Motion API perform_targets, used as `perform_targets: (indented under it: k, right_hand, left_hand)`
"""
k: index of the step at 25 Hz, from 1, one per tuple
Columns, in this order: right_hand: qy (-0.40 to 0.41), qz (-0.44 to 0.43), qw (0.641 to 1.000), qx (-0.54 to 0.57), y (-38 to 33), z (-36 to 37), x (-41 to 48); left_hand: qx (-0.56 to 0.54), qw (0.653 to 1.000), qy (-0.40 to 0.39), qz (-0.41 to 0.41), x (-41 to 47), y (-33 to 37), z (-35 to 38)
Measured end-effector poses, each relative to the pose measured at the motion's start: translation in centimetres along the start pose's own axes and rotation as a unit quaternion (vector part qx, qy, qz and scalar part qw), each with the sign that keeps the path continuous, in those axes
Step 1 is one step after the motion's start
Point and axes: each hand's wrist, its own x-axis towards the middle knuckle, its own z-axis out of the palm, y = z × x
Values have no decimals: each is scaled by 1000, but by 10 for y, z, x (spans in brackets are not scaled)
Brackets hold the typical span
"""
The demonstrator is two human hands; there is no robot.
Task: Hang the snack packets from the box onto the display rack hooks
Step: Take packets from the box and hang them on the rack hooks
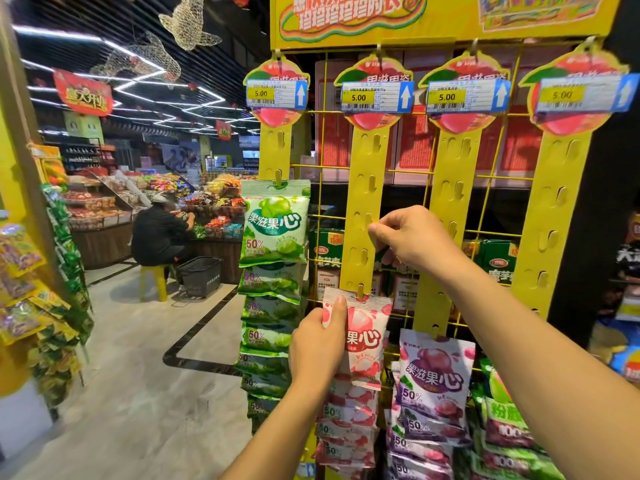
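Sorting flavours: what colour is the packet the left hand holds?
Pink and white packet, in left hand; head view.

You face yellow strips (363,209) on a yellow grid (408,174). Green packets (275,226) hang left, a pink-and-white packet (367,337) centre, purple ones (434,375) right. Price tags (375,97) are yellow, white and blue.

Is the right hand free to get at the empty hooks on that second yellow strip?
Probably yes: the right hand already pinches the second strip at an empty hook, nothing blocks it, and the left hand holds the pink packet lower down.
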Motion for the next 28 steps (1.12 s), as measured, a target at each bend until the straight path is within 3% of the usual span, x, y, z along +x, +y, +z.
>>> perform_targets:
  k: [17,23,28]
  right_hand:
    - [63,49,994,-73,-14,11,-30]
    - [14,120,974,-190,-19,18,-90]
    - [-37,181,940,-287,1,14,-148]
  left_hand:
    - [154,973,-154,77,-43,-9,-73]
    - [180,949,-145,213,-56,-7,-79]
    - [191,919,-200,282,-67,6,-57]
